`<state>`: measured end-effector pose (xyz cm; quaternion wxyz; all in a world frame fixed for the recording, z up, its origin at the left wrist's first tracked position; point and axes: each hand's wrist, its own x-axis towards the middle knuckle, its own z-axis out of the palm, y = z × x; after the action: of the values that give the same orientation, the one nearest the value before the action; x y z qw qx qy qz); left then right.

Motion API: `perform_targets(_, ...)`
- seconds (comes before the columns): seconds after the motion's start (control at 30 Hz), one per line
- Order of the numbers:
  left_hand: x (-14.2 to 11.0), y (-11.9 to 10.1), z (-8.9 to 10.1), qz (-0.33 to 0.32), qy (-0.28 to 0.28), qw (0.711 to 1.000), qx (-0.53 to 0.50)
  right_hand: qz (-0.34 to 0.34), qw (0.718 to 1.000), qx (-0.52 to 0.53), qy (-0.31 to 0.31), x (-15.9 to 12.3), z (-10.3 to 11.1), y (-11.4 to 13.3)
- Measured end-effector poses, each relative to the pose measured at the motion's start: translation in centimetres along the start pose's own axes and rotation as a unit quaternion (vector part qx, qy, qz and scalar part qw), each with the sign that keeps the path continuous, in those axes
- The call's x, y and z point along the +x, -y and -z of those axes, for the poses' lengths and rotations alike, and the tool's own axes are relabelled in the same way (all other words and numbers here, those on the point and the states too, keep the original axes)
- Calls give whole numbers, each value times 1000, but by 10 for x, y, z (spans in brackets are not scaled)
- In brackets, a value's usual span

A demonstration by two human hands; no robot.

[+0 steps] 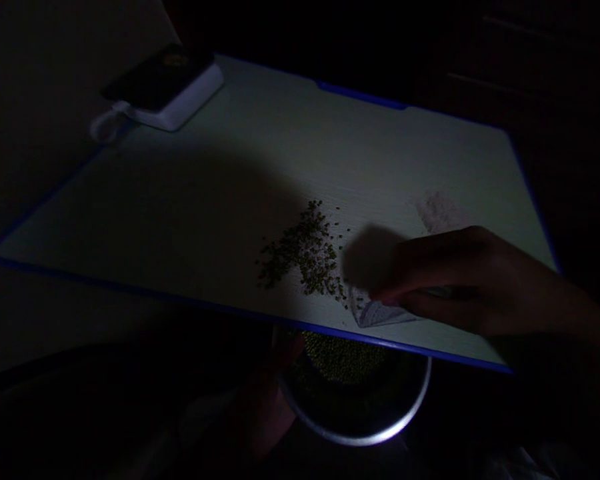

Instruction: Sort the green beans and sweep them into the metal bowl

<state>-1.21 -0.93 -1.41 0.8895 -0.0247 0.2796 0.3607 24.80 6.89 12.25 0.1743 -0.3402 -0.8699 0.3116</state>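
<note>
The scene is very dark. My right hand [460,280] reaches in from the right over a pale board [205,200] with blue edging and pinches a small folded paper card [380,312] pressed flat near the board's front edge. Just left of the card lies a scatter of small green beans [305,253]. Under the front edge a round metal bowl [410,410] holds more green beans [343,357]. My left hand [267,407] is barely visible in the dark at the bowl's left rim; its fingers seem to grip the rim.
A white box-shaped device with a dark top [173,90] and a white cord loop [105,125] sits at the board's far left corner. A faint pale smear [437,210] marks the board beyond my right hand. Everything around the board is black.
</note>
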Motion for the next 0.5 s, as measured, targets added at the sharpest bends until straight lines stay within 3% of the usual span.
perform_targets(0.1, 0, 0, -1, -5, 0, 1000, 9, -21, 1000, -10, -5, 0, 1, -3)
perform_targets(0.3, -2, -2, -7, 7, -4, 1000, 12, -91, 991, -44, -82, -5, 12, -4)
perform_targets(0.4, -2, -2, -6, -4, -13, 1000, 21, -72, 993, -39, -83, -3, 8, -5)
perform_targets(0.5, -2, -1, -5, -8, -20, 999, 26, -29, 998, -22, -45, -1, 3, -6)
